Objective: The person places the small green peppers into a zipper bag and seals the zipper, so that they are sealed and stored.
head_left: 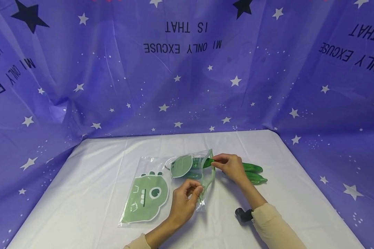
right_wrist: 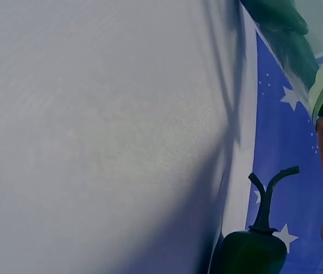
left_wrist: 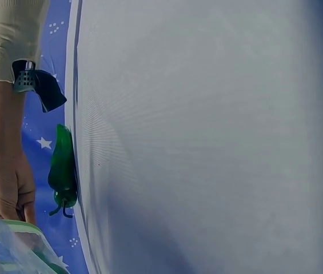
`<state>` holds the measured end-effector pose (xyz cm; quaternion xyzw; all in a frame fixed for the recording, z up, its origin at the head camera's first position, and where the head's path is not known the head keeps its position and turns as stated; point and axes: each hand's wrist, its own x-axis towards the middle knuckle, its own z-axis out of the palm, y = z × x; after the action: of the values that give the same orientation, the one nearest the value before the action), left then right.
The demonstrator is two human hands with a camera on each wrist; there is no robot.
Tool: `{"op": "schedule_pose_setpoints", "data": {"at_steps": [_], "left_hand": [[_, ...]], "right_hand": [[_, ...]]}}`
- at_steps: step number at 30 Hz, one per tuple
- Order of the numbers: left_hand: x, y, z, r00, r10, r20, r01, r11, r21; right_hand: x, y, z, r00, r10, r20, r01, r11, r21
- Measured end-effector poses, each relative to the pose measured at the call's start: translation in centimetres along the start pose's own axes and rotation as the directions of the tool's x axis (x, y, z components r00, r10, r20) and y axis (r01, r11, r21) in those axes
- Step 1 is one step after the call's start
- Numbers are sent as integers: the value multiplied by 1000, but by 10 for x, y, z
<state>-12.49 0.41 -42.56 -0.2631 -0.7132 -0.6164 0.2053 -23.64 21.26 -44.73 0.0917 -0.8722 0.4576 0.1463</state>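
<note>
A clear zip bag (head_left: 146, 166) printed with a green one-eyed monster lies on the white table, its green-edged mouth facing right. My left hand (head_left: 184, 200) pinches the near side of that mouth between thumb and fingers. At the far side, my right hand (head_left: 232, 167) pinches the end of a green pepper (head_left: 208, 163), whose other end is inside the bag. More green shows through the plastic, partly hidden by the print. Two green peppers (head_left: 252, 168) (head_left: 257, 178) lie right of my right hand, partly covered by it. The right wrist view shows one pepper's forked stem (right_wrist: 264, 205).
A black device (head_left: 244, 214) sits at the right sleeve's cuff. Purple cloth (head_left: 187, 97) with stars and lettering hangs behind and beside the white-covered table (head_left: 90, 193). The right sleeve (head_left: 275, 226) comes in from the near right.
</note>
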Motion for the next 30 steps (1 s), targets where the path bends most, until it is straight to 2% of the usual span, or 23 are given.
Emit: {"op": "schedule_pose_setpoints", "data": {"at_steps": [8, 10, 13, 15, 19, 23, 30], "left_hand": [[2, 1, 1, 1000, 14, -5, -14, 1000, -3], [0, -8, 2, 1000, 10, -8, -10, 1000, -5], [-1, -12, 3, 1000, 6, -12, -6, 1000, -5], [-1, -12, 3, 1000, -4, -13, 4, 1000, -6], [3, 1, 0, 1000, -4, -13, 4, 1000, -5], [4, 1, 0, 1000, 11, -17, -11, 1000, -9], [2, -1, 0, 1000, -4, -27, 3, 1000, -26]], "right_hand": [[1, 1, 4, 999, 31, 27, -30, 999, -20], [2, 1, 5, 999, 20, 37, -18, 999, -34], [2, 2, 6, 999, 10, 50, -7, 999, -51], [2, 2, 7, 998, 8, 54, -5, 998, -60], [2, 4, 8, 999, 13, 51, -11, 998, -57], [2, 5, 9, 999, 18, 46, -17, 999, -35], [-1, 3, 5, 998, 11, 58, -11, 1000, 0]]}}
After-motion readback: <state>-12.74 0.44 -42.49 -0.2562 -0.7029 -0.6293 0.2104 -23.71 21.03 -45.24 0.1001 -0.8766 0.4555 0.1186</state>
